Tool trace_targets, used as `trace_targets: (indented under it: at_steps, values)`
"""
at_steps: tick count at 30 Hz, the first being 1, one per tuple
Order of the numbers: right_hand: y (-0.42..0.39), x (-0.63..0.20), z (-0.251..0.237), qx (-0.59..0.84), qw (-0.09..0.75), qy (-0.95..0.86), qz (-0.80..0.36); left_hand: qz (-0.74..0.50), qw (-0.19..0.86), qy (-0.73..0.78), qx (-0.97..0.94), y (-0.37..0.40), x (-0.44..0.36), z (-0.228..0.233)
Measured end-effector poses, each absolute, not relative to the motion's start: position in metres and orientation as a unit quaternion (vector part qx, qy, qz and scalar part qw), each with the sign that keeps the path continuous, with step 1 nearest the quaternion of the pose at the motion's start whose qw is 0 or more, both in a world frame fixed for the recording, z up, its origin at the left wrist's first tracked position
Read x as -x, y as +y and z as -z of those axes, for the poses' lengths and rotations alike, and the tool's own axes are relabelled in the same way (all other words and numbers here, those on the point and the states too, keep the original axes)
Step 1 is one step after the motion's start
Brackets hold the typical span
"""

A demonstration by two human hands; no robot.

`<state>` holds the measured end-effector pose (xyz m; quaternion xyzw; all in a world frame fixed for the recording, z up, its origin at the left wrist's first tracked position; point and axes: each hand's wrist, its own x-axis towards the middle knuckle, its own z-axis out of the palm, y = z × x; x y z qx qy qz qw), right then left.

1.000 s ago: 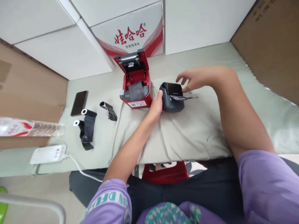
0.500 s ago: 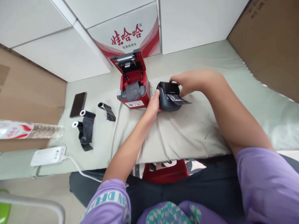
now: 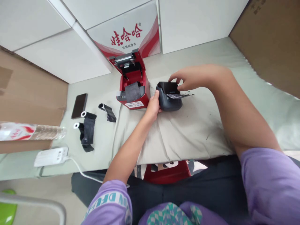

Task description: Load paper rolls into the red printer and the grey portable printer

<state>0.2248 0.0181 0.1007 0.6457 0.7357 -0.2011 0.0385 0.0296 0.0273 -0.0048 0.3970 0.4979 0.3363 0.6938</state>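
Rumpled cloth [image 3: 187, 131] under rounded black printer [image 3: 169, 100].

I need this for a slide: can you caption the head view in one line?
Left hand steadies a dark label printer on a cushion while the right hand touches its lid, beside an open red printer.

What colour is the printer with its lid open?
Red. The open-lidded printer shows best in the head view, beside the dark grey printer.

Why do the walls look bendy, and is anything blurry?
Head view: the wide lens bows the edges, so the white wall panels slant; light is soft and even; the black printer and both hands look sharp; the plastic bottle at the edge stretches.
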Motion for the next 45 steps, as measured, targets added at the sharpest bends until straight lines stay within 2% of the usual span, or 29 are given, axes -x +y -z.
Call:
trace_targets:
  at_steps: [8,15,20,26,33,36,45]
  values:
    - [0.02,-0.229,-0.101,-0.647,0.016,0.733,0.209,-0.341,0.689,0.504,-0.393,0.024,-0.03,0.002]
    - [0.033,-0.233,-0.09,-0.648,-0.007,0.706,0.285,-0.333,0.696,0.496,-0.398,0.026,-0.03,0.001]
    - [0.046,-0.234,-0.063,-0.636,-0.096,0.707,0.293,-0.336,0.708,0.497,-0.372,0.025,-0.032,-0.004]
    - [0.051,-0.219,-0.026,-0.629,-0.254,0.688,0.259,-0.338,0.708,0.489,-0.381,0.025,-0.032,-0.002]
    - [0.071,-0.219,0.013,-0.574,-0.444,0.619,0.302,-0.324,0.705,0.49,-0.396,0.024,-0.031,-0.004]
    - [0.074,-0.221,0.018,-0.549,-0.47,0.614,0.318,-0.322,0.706,0.487,-0.401,0.025,-0.03,-0.003]
    - [0.074,-0.221,0.02,-0.554,-0.469,0.609,0.318,-0.356,0.655,0.495,-0.446,0.026,-0.031,0.009]
